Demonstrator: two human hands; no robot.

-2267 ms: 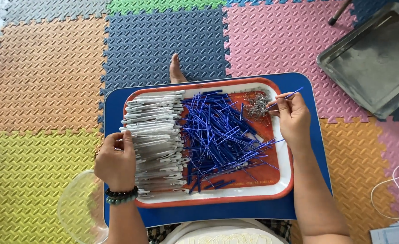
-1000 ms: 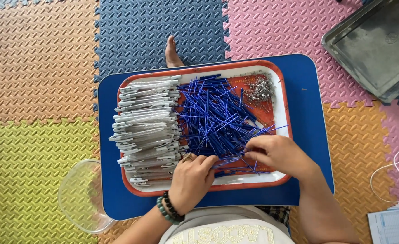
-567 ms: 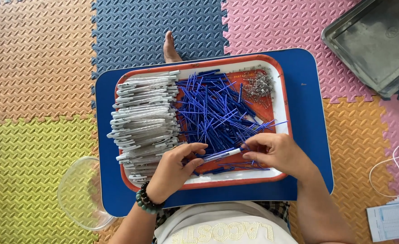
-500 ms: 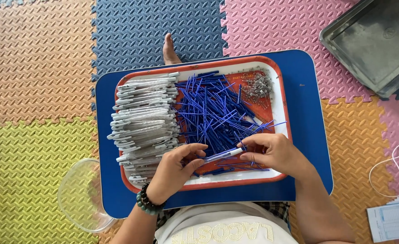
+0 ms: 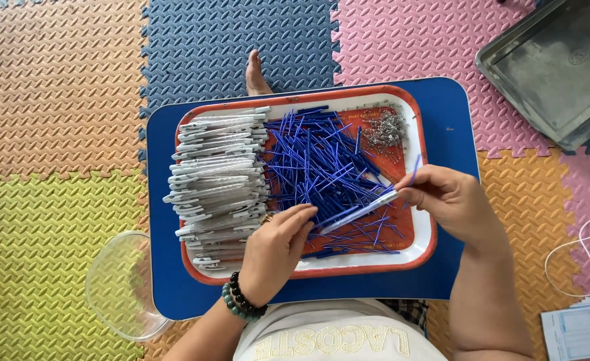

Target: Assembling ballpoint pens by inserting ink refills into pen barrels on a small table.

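An orange tray with a white rim [image 5: 426,220] rests on a blue lap table [image 5: 452,127]. It holds a stack of clear pen barrels [image 5: 218,177] on the left, a heap of blue refills [image 5: 321,164] in the middle and a small pile of metal springs [image 5: 385,130] at the top right. My left hand [image 5: 278,251] and my right hand [image 5: 445,197] hold the two ends of one clear pen barrel with a blue refill inside [image 5: 358,210], low over the refills. My right hand also pinches a loose blue refill [image 5: 414,170].
A grey metal tray [image 5: 555,67] lies at the top right on coloured foam floor mats. A clear plastic bowl [image 5: 124,287] sits at the lap table's lower left corner. A bare foot [image 5: 257,73] shows beyond the table. White cable and papers [image 5: 579,331] lie at the right.
My right hand came down from the springs and my left hand left the barrel stack. Both met over the refills and now hold one pen barrel between them, slightly raised.
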